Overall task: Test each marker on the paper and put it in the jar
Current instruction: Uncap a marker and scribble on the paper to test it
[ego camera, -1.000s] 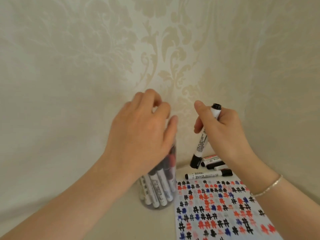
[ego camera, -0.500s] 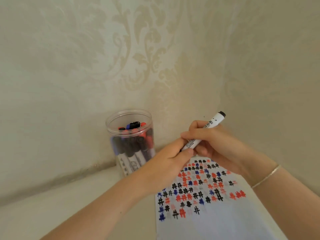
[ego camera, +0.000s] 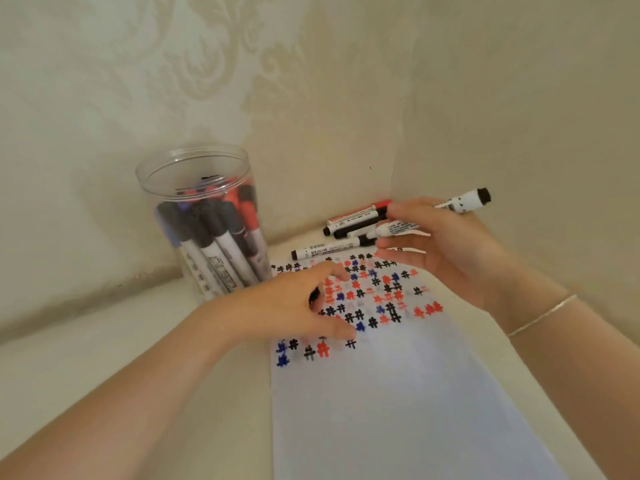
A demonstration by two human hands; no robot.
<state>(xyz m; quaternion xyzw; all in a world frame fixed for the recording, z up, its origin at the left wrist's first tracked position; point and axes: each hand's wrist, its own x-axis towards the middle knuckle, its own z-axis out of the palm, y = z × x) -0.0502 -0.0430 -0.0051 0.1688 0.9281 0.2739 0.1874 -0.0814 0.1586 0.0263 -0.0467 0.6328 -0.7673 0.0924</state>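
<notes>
Since half a second ago the two hands have been drawn apart: the left hand (ego camera: pixel 294 306) is now lowered onto the paper (ego camera: pixel 398 393) with a black cap (ego camera: pixel 314 295) pinched in its curled fingers, while the uncapped marker (ego camera: pixel 433 216) is held across the right hand (ego camera: pixel 446 251) above the rows of marks. The jar (ego camera: pixel 204 220) (already crowded with markers) is stood to the left, and the loose markers (ego camera: pixel 349 230) are left lying by the wall (ego camera: pixel 311 81).

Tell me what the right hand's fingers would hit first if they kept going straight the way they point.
Probably the loose markers lying by the wall; the right hand points left toward them, holding a marker. Depth is unclear.
</notes>
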